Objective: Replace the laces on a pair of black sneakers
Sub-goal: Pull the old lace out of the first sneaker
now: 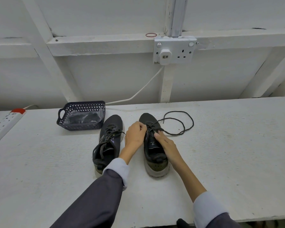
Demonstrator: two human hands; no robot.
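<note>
We log left hand (135,134) pinching the lace (181,133) atop the right sneaker (155,155). Slack trails rightward, past right hand (165,143). Its grip we cannot tell.
</note>
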